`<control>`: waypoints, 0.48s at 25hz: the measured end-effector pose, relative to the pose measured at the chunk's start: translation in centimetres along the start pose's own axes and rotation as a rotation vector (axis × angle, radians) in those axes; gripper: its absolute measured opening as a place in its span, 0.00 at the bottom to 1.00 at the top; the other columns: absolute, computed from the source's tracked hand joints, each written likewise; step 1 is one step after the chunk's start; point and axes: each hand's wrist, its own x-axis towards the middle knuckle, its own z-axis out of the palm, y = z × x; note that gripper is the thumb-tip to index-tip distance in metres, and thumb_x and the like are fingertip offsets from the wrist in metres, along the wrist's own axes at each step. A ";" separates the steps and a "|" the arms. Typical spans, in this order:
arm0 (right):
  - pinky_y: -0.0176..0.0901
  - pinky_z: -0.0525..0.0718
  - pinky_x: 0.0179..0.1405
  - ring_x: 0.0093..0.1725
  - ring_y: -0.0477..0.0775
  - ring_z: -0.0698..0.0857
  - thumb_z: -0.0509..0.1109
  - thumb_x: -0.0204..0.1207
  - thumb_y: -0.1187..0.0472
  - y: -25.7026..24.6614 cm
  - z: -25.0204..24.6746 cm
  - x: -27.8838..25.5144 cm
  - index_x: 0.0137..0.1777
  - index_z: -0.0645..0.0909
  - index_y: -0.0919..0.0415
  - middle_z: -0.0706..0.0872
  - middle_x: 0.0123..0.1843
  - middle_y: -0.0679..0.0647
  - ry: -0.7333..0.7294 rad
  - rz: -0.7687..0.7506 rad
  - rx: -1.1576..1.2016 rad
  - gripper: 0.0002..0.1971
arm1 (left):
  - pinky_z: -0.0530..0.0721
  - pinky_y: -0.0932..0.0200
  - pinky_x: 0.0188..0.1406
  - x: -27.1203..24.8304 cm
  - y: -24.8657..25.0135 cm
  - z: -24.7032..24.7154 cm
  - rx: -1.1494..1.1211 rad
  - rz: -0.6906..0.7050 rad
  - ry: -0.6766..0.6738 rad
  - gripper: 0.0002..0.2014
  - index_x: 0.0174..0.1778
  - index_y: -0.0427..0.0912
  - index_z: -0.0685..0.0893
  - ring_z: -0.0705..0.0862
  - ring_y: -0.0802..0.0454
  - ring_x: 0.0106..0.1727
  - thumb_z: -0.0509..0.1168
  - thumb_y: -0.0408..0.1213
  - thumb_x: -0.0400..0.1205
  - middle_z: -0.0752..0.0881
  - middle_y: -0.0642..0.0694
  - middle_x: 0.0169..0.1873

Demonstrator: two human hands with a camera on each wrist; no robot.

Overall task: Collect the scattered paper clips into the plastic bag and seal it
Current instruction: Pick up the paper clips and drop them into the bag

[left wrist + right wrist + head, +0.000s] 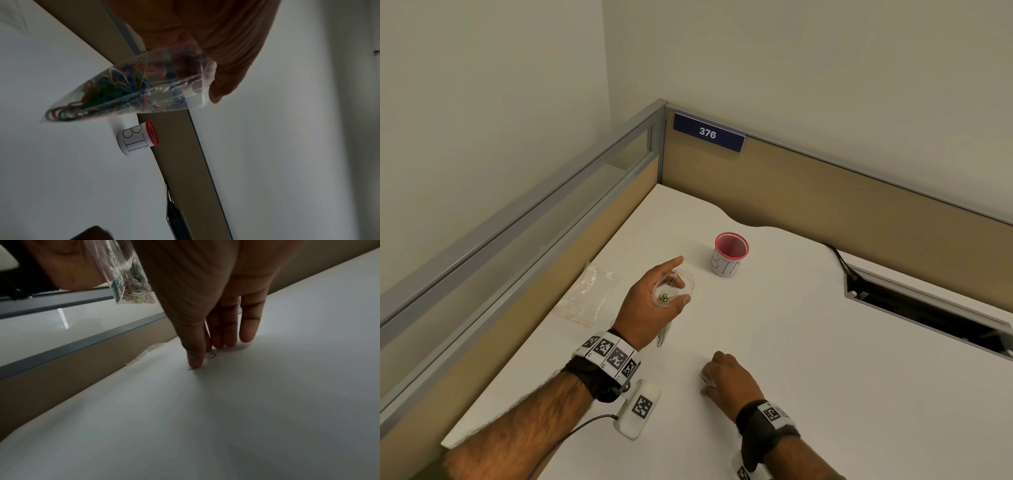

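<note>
Left hand holds the bag up; right hand reaches down to the surface.

Above the white surface (825, 342), the left hand (650, 301) grips the open mouth of the clear bag (123, 91), coloured clips (107, 95) heaped inside. The right hand (726, 377) points straight fingers down, tips touching the surface at a small clip (211, 355), mostly hidden; whether it is pinched cannot be told.

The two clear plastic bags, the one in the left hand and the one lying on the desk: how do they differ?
The held bag hangs in the left hand, off the desk, bulging with coloured paper clips. The other bag lies flat on the desk, untouched, with nothing visible inside. Both are clear plastic.
</note>
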 end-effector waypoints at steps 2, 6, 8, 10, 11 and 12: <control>0.48 0.80 0.51 0.56 0.57 0.78 0.66 0.79 0.57 -0.3 0.0 0.3 0.53 0.81 0.57 0.80 0.55 0.54 0.044 -0.006 -0.016 0.07 | 0.79 0.73 0.62 0.1 -0.1 0.0 -0.001 0.003 0.002 0.31 0.76 0.50 0.77 0.85 0.60 0.55 0.76 0.31 0.76 0.86 0.51 0.48; 0.46 0.81 0.51 0.54 0.57 0.80 0.62 0.79 0.61 0.1 -0.5 1.0 0.51 0.82 0.57 0.81 0.53 0.54 0.084 0.025 0.016 0.07 | 0.79 0.74 0.62 0.1 0.1 -0.2 0.010 -0.005 0.005 0.31 0.76 0.49 0.77 0.84 0.62 0.56 0.76 0.30 0.77 0.85 0.51 0.49; 0.46 0.82 0.52 0.55 0.56 0.80 0.62 0.79 0.61 0.6 -0.7 1.0 0.51 0.82 0.57 0.81 0.54 0.54 0.078 0.060 0.040 0.07 | 0.79 0.75 0.61 0.2 0.2 -0.3 0.006 -0.002 0.011 0.31 0.76 0.49 0.77 0.84 0.63 0.55 0.75 0.29 0.76 0.85 0.51 0.49; 0.46 0.81 0.52 0.52 0.56 0.80 0.61 0.79 0.61 0.7 -0.8 0.9 0.51 0.81 0.58 0.80 0.53 0.54 0.050 0.092 0.032 0.07 | 0.79 0.75 0.61 0.2 0.0 -0.4 0.004 -0.002 0.016 0.31 0.76 0.49 0.77 0.84 0.63 0.55 0.76 0.30 0.76 0.85 0.51 0.50; 0.46 0.80 0.51 0.49 0.55 0.79 0.60 0.79 0.62 0.6 -1.0 0.8 0.49 0.79 0.58 0.79 0.50 0.54 0.033 0.106 0.027 0.06 | 0.79 0.74 0.61 0.3 -0.1 -0.4 0.000 -0.005 0.016 0.32 0.76 0.50 0.77 0.84 0.62 0.56 0.76 0.30 0.77 0.85 0.51 0.50; 0.46 0.80 0.49 0.46 0.54 0.77 0.60 0.78 0.63 0.4 -1.1 0.8 0.46 0.77 0.58 0.78 0.48 0.53 0.012 0.118 0.026 0.05 | 0.79 0.74 0.61 0.3 -0.1 -0.3 -0.004 -0.007 0.014 0.32 0.76 0.50 0.77 0.84 0.62 0.56 0.76 0.30 0.77 0.85 0.51 0.50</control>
